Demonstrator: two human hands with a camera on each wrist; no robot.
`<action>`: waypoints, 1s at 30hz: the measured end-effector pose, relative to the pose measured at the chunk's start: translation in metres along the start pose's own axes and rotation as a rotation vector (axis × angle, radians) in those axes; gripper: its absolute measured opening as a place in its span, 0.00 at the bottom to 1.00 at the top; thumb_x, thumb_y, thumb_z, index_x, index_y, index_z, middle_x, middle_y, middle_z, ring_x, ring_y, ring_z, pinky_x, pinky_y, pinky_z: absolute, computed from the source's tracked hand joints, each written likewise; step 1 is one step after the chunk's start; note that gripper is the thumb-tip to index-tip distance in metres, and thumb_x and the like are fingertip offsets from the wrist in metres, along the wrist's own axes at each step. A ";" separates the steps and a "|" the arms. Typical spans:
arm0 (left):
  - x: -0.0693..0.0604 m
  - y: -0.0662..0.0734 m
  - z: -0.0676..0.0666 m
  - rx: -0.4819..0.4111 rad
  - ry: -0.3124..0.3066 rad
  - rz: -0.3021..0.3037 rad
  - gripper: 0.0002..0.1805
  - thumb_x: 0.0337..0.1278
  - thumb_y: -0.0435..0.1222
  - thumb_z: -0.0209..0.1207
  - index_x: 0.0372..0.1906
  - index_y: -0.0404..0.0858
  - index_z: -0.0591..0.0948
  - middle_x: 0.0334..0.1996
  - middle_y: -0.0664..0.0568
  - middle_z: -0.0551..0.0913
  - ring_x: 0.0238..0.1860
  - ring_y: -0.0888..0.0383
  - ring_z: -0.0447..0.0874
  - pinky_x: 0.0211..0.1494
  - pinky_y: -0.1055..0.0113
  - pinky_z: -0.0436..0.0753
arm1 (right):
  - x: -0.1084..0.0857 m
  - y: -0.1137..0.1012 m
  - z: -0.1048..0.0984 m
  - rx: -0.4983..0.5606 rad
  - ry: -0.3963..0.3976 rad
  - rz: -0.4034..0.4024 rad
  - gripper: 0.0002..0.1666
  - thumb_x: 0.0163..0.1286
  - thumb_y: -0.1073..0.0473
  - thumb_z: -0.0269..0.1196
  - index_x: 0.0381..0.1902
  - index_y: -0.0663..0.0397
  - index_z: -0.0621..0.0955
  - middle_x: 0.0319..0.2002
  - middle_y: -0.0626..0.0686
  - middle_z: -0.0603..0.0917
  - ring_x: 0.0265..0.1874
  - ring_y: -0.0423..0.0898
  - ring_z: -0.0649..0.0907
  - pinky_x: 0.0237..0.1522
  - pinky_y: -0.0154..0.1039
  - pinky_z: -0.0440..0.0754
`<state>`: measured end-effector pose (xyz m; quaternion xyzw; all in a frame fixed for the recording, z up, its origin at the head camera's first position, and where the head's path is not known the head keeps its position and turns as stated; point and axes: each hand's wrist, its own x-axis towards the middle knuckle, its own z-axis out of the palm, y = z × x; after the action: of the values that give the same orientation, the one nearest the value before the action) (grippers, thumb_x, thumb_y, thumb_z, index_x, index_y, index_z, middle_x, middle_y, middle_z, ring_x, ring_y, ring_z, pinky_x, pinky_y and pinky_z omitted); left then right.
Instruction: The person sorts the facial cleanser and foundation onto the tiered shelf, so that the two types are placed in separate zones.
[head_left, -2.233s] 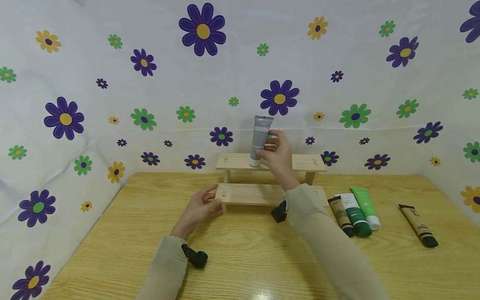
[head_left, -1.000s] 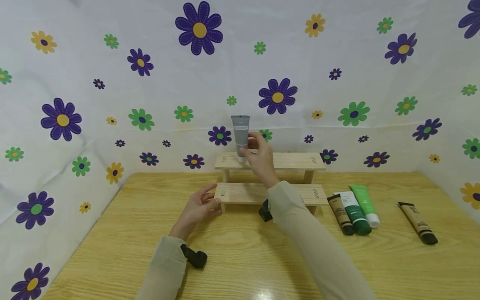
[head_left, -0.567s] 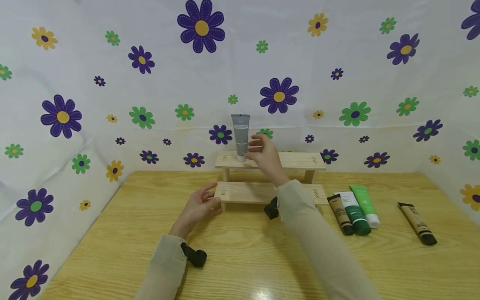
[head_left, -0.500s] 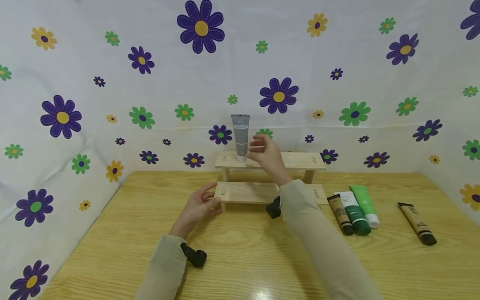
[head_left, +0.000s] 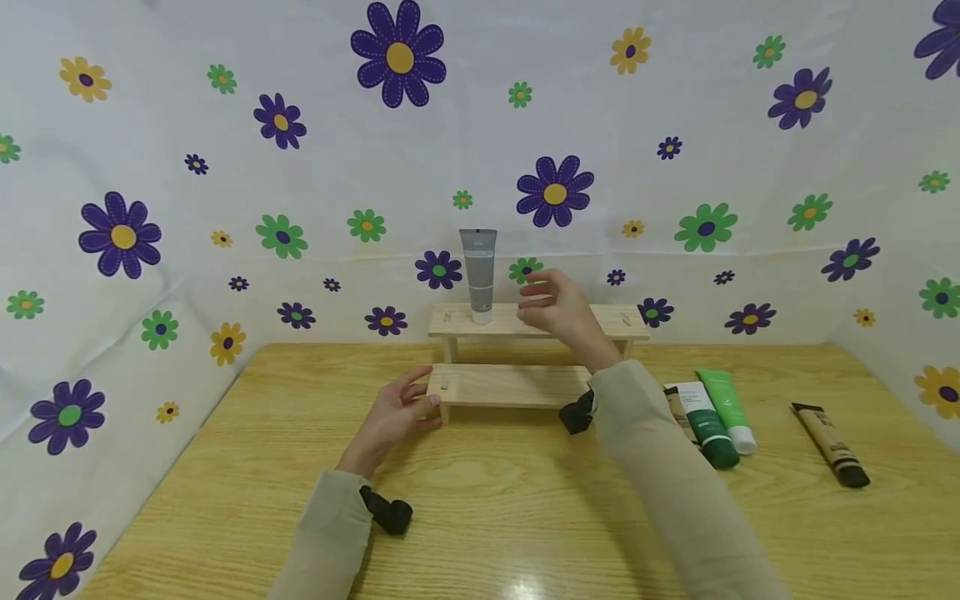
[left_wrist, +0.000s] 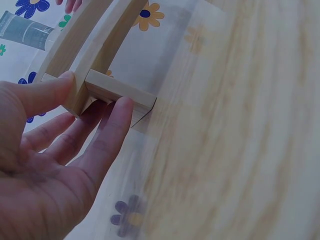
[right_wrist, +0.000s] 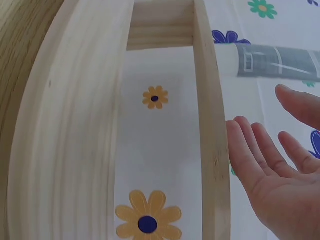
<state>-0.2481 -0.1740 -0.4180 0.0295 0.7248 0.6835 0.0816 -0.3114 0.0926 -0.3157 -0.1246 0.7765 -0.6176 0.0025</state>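
A grey squeeze tube point(head_left: 480, 275) with a white cap stands upright, cap down, toward the left end of the upper step of a two-step wooden rack point(head_left: 517, 385). My left hand point(head_left: 393, 421) holds the left end of the lower step. In the left wrist view, its thumb point(left_wrist: 47, 95) lies on the board and its fingers reach round the end and leg. My right hand point(head_left: 562, 312) is over the upper step, right of the tube and apart from it. The right wrist view shows that hand point(right_wrist: 280, 170) with relaxed fingers and nothing in it.
Right of the rack lie a green tube point(head_left: 727, 410), a white and dark green tube point(head_left: 707, 423) and a tan tube point(head_left: 678, 410), partly hidden by my right sleeve. Another tan tube point(head_left: 831, 444) lies farther right. A flower-print cloth point(head_left: 315, 183) hangs behind the table point(head_left: 465, 508).
My right hand has carried the grey tube left along the upper step, let go of it standing there, and drawn back to the right. The left hand stays at the rack's end.
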 end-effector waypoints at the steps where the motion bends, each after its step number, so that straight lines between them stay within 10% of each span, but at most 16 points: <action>1: 0.000 0.000 0.000 -0.001 0.001 0.001 0.32 0.73 0.21 0.52 0.78 0.32 0.60 0.66 0.27 0.71 0.61 0.35 0.77 0.55 0.51 0.85 | -0.001 0.000 -0.002 0.005 0.000 0.004 0.36 0.68 0.74 0.64 0.72 0.67 0.65 0.65 0.68 0.74 0.61 0.62 0.78 0.59 0.50 0.82; 30: 0.001 0.000 0.002 0.001 0.023 -0.009 0.32 0.72 0.21 0.52 0.77 0.32 0.61 0.66 0.27 0.71 0.60 0.35 0.78 0.54 0.51 0.85 | -0.034 -0.006 -0.072 -0.036 0.033 0.005 0.37 0.73 0.71 0.61 0.75 0.68 0.59 0.67 0.70 0.71 0.61 0.60 0.78 0.52 0.34 0.84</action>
<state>-0.2491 -0.1718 -0.4177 0.0182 0.7263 0.6829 0.0764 -0.2887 0.1668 -0.2981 -0.1125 0.7878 -0.6055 -0.0109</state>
